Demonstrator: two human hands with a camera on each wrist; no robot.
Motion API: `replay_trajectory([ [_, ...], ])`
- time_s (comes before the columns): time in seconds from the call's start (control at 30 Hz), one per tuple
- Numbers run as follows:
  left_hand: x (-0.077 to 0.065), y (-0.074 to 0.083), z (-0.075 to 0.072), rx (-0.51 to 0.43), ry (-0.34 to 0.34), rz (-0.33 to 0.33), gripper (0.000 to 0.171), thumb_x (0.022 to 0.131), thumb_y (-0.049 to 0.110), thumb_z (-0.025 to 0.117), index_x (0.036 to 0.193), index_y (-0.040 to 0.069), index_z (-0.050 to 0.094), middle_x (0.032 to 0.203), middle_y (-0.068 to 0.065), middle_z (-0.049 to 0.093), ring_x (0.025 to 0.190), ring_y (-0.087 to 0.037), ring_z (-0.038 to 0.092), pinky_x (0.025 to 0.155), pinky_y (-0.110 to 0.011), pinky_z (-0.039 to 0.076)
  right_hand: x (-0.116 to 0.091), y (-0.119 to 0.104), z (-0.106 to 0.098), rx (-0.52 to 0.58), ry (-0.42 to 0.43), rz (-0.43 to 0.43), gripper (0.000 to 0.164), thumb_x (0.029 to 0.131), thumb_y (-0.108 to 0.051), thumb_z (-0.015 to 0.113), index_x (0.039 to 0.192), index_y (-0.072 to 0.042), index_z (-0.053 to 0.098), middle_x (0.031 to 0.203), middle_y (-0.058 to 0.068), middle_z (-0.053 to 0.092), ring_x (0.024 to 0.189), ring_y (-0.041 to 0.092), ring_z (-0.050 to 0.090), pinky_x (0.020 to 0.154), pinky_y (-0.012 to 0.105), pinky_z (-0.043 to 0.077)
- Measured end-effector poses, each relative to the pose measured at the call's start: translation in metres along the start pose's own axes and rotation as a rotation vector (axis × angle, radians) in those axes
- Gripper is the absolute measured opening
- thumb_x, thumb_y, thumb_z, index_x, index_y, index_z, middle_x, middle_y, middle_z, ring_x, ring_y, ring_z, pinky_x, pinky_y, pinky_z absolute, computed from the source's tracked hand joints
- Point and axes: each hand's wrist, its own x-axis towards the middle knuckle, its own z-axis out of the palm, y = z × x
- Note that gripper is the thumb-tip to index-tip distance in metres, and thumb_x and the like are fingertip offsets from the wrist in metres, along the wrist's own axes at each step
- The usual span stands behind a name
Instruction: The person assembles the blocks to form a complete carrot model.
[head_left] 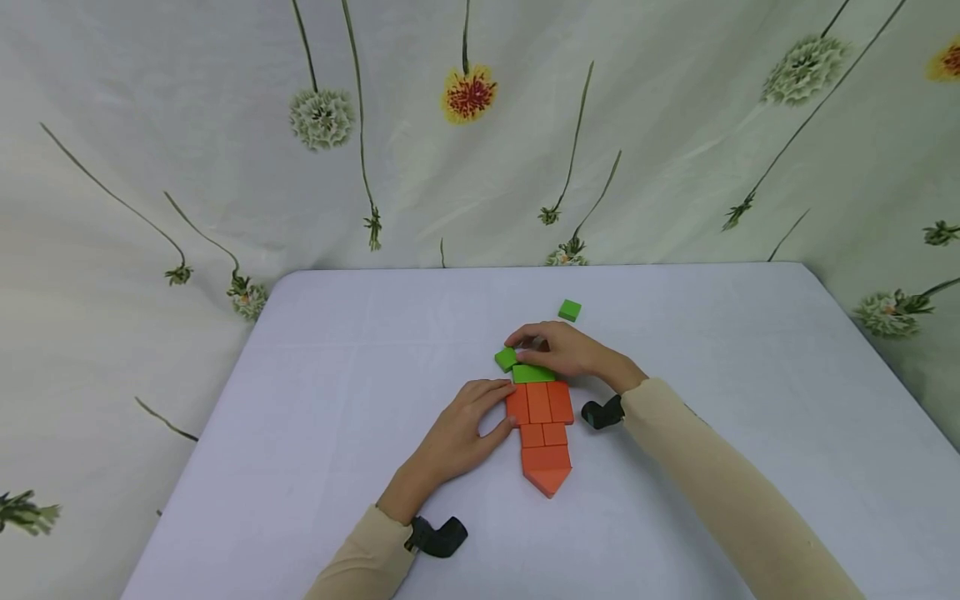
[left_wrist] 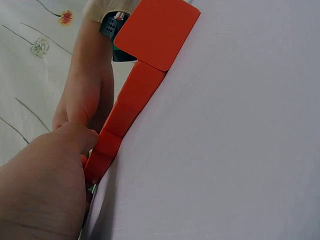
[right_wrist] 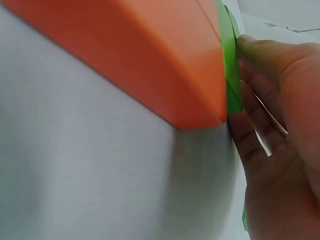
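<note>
Orange blocks (head_left: 538,403) lie flat against one another in a column, with a pointed orange block (head_left: 547,480) at the near end. A long green block (head_left: 533,374) borders the column's far edge. At its far left corner a small green block (head_left: 506,359) sits tilted, pinched between thumb and fingers of my right hand (head_left: 564,350). In the right wrist view that thumb (right_wrist: 260,52) touches green, and the fingers reach behind. My left hand (head_left: 467,423) rests on the table, its extended index finger and thumb touching the column's left side.
Another small green block (head_left: 570,310) lies apart, beyond the right hand. A white cloth covers the table (head_left: 337,375), whose far edge meets a flower-patterned curtain (head_left: 420,167). Each wrist carries a black camera, the right one (head_left: 602,412) close beside the orange blocks.
</note>
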Motion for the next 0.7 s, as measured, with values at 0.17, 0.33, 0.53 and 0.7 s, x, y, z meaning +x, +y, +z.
replay_trajectory([
  [0.17,0.000,0.000,0.000,0.004,-0.002,-0.002,0.048,0.099,0.025,0.070,0.142,0.006,0.061,0.147,-0.007,0.059,0.139,-0.022,0.050,0.115,-0.039,0.046,-0.001,0.000,-0.001,-0.006,0.006,-0.007,0.032,0.105,-0.017,0.061,0.135,-0.011,0.066,0.133,0.006,0.068,0.118,0.023,0.065,0.103,0.041,0.054],
  [0.33,0.000,0.000,0.000,0.009,-0.008,-0.006,0.049,0.099,0.026,0.070,0.143,0.006,0.061,0.147,-0.007,0.058,0.139,-0.022,0.049,0.115,-0.038,0.046,-0.002,0.002,-0.003,-0.009,0.032,-0.001,0.033,0.104,-0.018,0.063,0.135,-0.012,0.066,0.130,0.005,0.069,0.116,0.022,0.064,0.103,0.042,0.054],
  [0.53,0.000,-0.001,0.000,0.010,-0.010,-0.008,0.048,0.099,0.026,0.070,0.143,0.006,0.061,0.147,-0.006,0.058,0.138,-0.021,0.050,0.115,-0.038,0.046,-0.005,0.001,-0.007,-0.019,0.112,0.010,0.031,0.103,-0.018,0.063,0.133,-0.011,0.068,0.130,0.005,0.069,0.116,0.022,0.063,0.102,0.041,0.054],
  [0.7,0.000,-0.001,0.001,0.011,-0.011,-0.011,0.048,0.100,0.026,0.070,0.143,0.007,0.061,0.147,-0.005,0.058,0.138,-0.021,0.050,0.114,-0.038,0.047,-0.008,-0.001,-0.012,-0.034,0.214,0.005,0.030,0.102,-0.013,0.064,0.131,-0.006,0.068,0.128,0.009,0.070,0.115,0.027,0.063,0.099,0.044,0.056],
])
